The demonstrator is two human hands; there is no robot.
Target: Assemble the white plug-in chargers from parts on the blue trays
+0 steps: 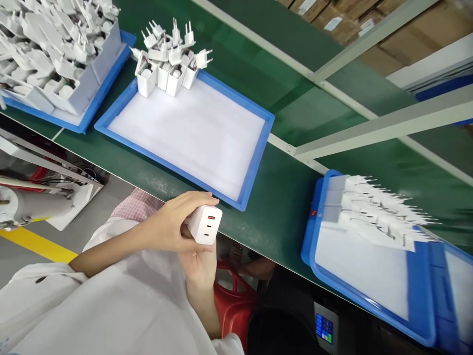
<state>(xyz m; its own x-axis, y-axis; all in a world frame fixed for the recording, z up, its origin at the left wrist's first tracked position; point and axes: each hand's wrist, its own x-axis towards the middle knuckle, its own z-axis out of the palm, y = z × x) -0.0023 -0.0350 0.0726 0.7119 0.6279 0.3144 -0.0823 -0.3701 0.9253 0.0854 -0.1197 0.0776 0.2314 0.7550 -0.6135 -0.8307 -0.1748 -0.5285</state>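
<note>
While the left hand curls over the top of a white plastic wall charger, the right hand cups it from below, so both hands are closed around it, not spread wide. The charger sits between the two hands, just over the near edge of a green rubber conveyor belt; it is a smooth, rounded-corner block, with one red-lined rectangular port and two narrow oval slots on the face turned up. Just beyond the fingers, a shallow blue plastic tray lies on the belt, lined with a flat white foam sheet. At its far corner, away from the hands, stand white boxy charger shells, with two-pin plugs heaped on top. Further left of the hands, a second blue tray holds a grey divider packed with more white plastic parts. Right of the hands, a third blue tray carries rows of white pronged pieces, blurred. Under the hands is a red plastic stool. A white smock sleeve covers the left forearm, with a pink checked cuff behind the wrist.
</note>
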